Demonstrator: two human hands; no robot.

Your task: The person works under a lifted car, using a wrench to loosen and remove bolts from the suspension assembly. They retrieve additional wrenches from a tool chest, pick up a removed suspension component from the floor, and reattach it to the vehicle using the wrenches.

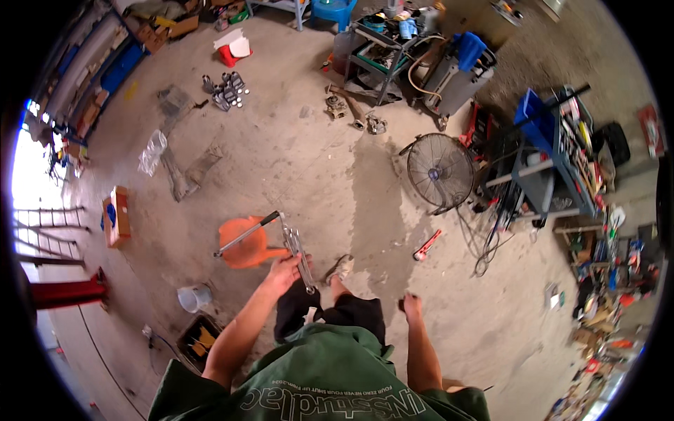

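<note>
Green shirt closest, steel wrenches in the left hand

Green cloth of the wearer's shirt (323, 372) sits nearest, on the person's side of the floor fan (434, 174). Left of that fan and closer to the body, several long steel wrenches (298, 247) are bunched together, the left hand (283, 272) closed around their lower part. At the bundle's top, a slim bar with a dark grip (269, 218) angles away, farther left of the fan (whether it is a separate tool, I cannot tell). Beneath it, also left of the fan, an orange plastic object (242, 238) lies on the floor.

Between fan and body, slightly to the fan's left, the right hand (412, 304) hangs with curled fingers; whether it holds anything, I cannot tell. Just on the near side of the fan lies a red pipe wrench (427, 245). A damp-looking patch (375, 203) spreads left of the fan, metal parts (337, 107) lie beyond it to the left, and a loaded cart (551, 179) stands to its right.
</note>
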